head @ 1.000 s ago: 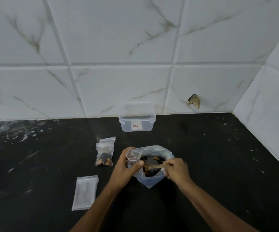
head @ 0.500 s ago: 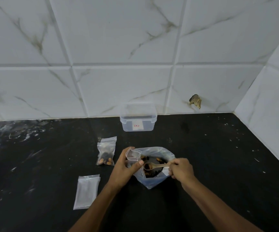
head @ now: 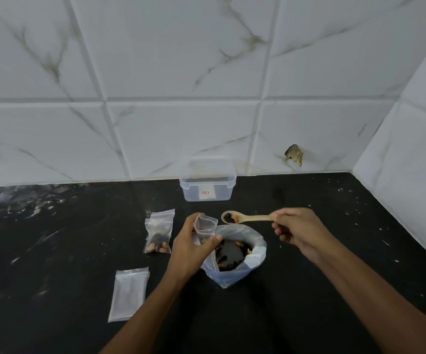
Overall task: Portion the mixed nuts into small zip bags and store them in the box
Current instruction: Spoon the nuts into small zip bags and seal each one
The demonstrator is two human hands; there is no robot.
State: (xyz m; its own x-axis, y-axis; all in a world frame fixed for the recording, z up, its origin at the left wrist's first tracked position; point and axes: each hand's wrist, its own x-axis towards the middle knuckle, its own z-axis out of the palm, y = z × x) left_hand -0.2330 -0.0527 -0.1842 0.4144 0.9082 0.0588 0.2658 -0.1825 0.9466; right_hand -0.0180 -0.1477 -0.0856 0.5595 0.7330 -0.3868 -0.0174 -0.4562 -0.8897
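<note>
Black stone counter before me, streaked and speckled with pale marks, white marble-look tiled wall behind it with grey veins, second tiled wall to my right meeting it in a corner, chipped hole in a back tile low near that corner.

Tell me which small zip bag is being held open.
The small clear zip bag gripped by the left hand, beside the wooden spoon. The nut-filled one and the flat empty one lie on the counter.

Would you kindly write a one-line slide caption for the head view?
Right hand lifts a wooden spoon of mixed nuts toward the small zip bag gripped by the left hand.
</note>
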